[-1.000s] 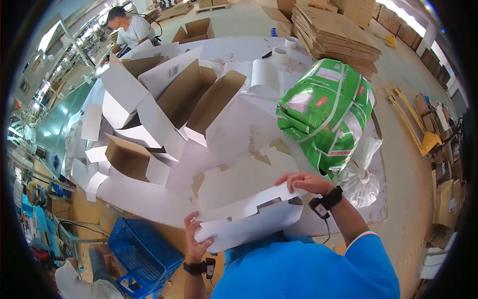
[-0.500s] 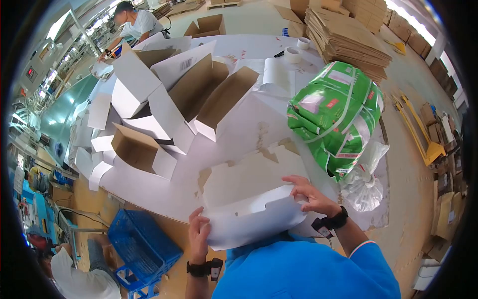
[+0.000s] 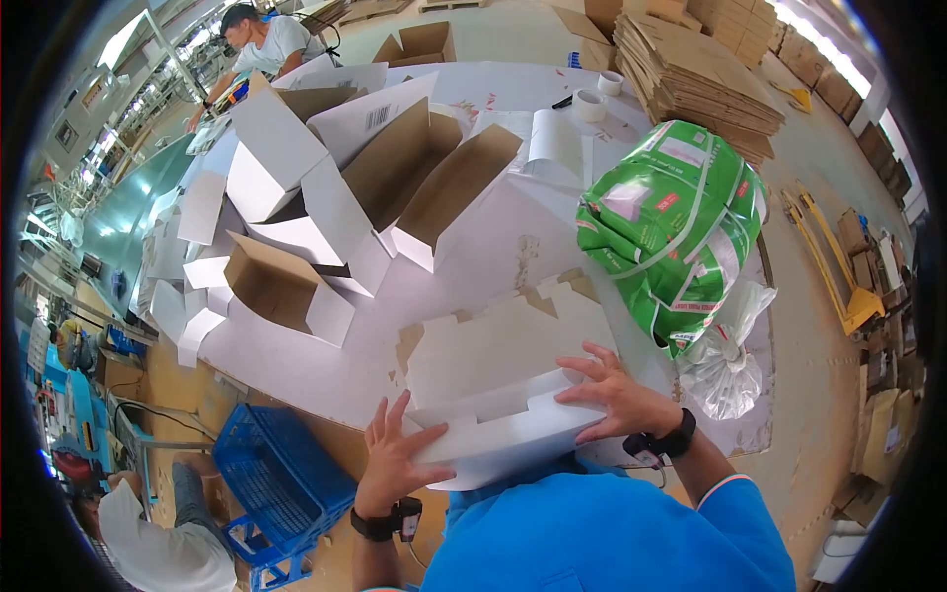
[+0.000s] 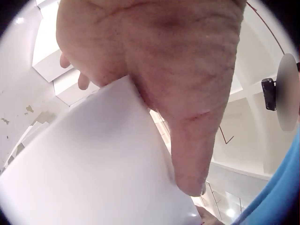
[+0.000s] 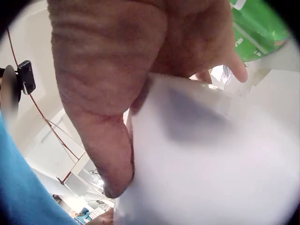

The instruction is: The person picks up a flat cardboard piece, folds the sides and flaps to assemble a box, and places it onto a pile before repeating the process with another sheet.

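Note:
A partly folded white carton lies at the front edge of the table, close to my body. Its near wall stands folded up with a notched edge, and its wide flat panel stretches away over the table. My left hand rests on the carton's left end with fingers spread. In the left wrist view the palm is against a white corner, thumb straight. My right hand touches the right end, fingers splayed over the top edge. The right wrist view shows its straight thumb along the white cardboard.
Several open white cartons crowd the table's left side. A green bag and a tied clear plastic bag lie at right. Tape rolls sit at the back. A blue crate stands at lower left, with other people nearby.
Both hands have gone from gripping the carton's ends to lying spread over them. The notched near wall has folded inward and up. The head view has shifted slightly.

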`<state>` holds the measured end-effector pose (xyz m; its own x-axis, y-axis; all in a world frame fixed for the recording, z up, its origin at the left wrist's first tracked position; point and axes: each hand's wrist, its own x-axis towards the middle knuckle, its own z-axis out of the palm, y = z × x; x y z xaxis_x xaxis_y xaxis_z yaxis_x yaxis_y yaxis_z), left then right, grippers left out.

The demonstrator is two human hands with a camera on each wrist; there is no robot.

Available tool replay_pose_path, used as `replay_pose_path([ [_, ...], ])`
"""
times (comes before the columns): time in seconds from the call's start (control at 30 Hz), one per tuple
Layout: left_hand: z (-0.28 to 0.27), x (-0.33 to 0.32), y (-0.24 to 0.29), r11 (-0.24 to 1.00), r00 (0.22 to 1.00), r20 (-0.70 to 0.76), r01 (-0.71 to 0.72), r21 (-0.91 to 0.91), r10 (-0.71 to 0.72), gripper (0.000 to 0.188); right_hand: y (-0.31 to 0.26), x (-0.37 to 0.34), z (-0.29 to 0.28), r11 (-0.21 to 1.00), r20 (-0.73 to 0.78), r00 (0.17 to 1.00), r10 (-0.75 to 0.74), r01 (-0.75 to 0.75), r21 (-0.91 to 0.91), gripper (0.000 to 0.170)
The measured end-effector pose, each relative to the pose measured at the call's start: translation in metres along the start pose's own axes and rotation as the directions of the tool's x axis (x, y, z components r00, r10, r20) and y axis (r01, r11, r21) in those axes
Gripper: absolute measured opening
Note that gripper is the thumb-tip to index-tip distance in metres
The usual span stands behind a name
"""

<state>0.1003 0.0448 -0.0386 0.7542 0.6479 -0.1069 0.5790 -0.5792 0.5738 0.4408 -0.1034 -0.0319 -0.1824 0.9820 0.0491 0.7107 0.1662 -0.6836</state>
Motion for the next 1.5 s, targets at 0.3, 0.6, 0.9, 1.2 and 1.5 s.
replay_pose_path([
  [0.3, 0.003, 0.002, 0.007, 0.989, 0.996, 0.089, 0.004, 0.147, -0.018, 0.058, -0.004, -0.001, 0.0, 0.997, 0.031, 0.999, -0.032, 0.034, -0.069, 0.047],
  [0.6, 0.013, 0.003, -0.014, 0.976, 0.982, -0.187, -0.045, -0.215, 0.004, 0.117, -0.009, 0.002, -0.002, 0.996, 0.002, 1.0, -0.025, 0.025, -0.082, 0.05],
  [0.9, 0.06, -0.005, -0.044, 0.313, 0.995, -0.024, 0.009, -0.95, -0.099, 0.142, -0.005, -0.001, -0.002, 1.0, -0.029, 0.999, -0.019, 0.019, 0.003, 0.077],
  [1.2, 0.062, -0.001, -0.03, 0.327, 0.969, -0.181, -0.119, -0.938, -0.168, 0.14, 0.043, -0.022, 0.025, 0.824, -0.117, 0.968, 0.221, -0.121, 0.554, 0.108],
  [1.5, 0.041, -0.01, -0.016, 0.145, 0.859, -0.378, -0.349, -0.926, -0.345, 0.102, 0.018, -0.017, 0.025, 0.532, -0.504, 0.772, 0.387, 0.259, 0.806, 0.114],
])
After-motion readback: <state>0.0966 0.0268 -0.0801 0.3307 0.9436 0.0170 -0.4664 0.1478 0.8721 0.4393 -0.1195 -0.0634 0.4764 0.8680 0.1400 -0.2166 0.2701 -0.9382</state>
